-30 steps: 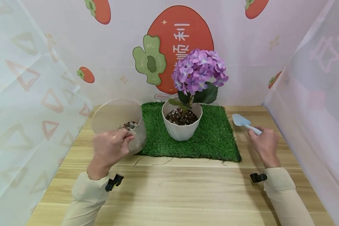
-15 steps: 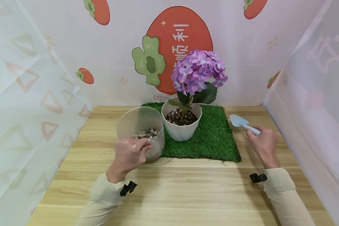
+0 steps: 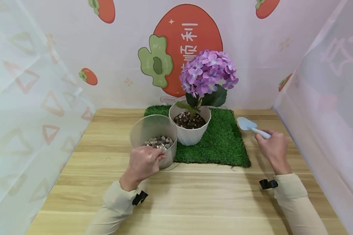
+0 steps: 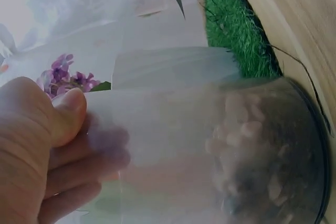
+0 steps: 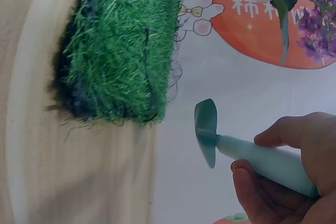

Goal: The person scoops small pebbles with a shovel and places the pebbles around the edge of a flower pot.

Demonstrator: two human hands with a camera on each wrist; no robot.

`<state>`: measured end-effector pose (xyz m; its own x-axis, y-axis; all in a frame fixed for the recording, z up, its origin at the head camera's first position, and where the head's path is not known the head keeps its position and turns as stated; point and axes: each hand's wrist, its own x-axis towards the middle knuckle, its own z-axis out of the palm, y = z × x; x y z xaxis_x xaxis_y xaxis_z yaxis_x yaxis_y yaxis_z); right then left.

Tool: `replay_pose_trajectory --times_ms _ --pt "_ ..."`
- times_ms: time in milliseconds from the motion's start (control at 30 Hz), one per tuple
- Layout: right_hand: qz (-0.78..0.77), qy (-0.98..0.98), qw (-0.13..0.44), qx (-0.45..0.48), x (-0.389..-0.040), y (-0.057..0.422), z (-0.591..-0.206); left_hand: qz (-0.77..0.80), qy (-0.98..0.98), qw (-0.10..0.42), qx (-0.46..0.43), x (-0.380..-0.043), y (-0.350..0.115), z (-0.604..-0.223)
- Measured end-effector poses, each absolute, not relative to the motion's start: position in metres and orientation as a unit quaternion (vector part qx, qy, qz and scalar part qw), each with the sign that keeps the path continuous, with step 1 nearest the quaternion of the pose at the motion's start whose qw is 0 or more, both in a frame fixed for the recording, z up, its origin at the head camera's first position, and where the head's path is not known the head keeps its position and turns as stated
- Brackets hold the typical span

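A clear plastic bucket [image 3: 153,125] with pebbles [image 3: 159,142] in its bottom stands beside the white flower pot [image 3: 191,135]. My left hand [image 3: 144,162] pinches the bucket's near rim; in the left wrist view the thumb [image 4: 71,111] lies outside the wall and the fingers show through it. Over to the right, my right hand [image 3: 273,147] grips the handle of a light blue trowel [image 3: 247,124], whose blade points left and away from me. The blade [image 5: 206,129] holds nothing that I can see. Purple hydrangea flowers [image 3: 209,73] rise from the pot, where dark soil with small stones shows.
A green artificial grass mat [image 3: 220,148] lies under the pot, its left part behind the bucket. The wooden table [image 3: 194,199] stretches in front. Printed cloth [image 3: 120,58] walls in the back and both sides.
My left hand has brought the bucket to the right, up next to the flower pot. My right hand and the trowel have barely shifted left.
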<state>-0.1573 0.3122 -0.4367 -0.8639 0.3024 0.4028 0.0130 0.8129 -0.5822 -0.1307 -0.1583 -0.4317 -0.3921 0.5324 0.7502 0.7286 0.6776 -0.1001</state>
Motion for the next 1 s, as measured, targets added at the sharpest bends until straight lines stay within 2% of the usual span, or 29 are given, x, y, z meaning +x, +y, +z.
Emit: replay_pose_trajectory --times_ms 233,333,633,867,1000 --pt "0.295 -0.917 0.261 -0.059 -0.157 0.308 -0.425 -0.079 -0.855 0.340 -0.383 -0.127 -0.161 -0.417" --pt "0.287 -0.917 0.273 -0.048 -0.157 0.305 -0.421 -0.076 -0.863 0.333 -0.372 -0.125 -0.165 -0.409" --pt "0.276 -0.914 0.298 -0.021 -0.152 0.301 -0.417 -0.213 -0.871 0.299 -0.327 -0.129 -0.194 -0.390" --pt "0.266 -0.915 0.302 -0.022 -0.150 0.301 -0.411 -0.354 -0.852 0.325 -0.210 -0.155 -0.219 -0.399" --pt "0.263 -0.917 0.300 -0.018 -0.148 0.300 -0.409 -0.452 -0.839 0.280 -0.116 -0.168 -0.232 -0.412"
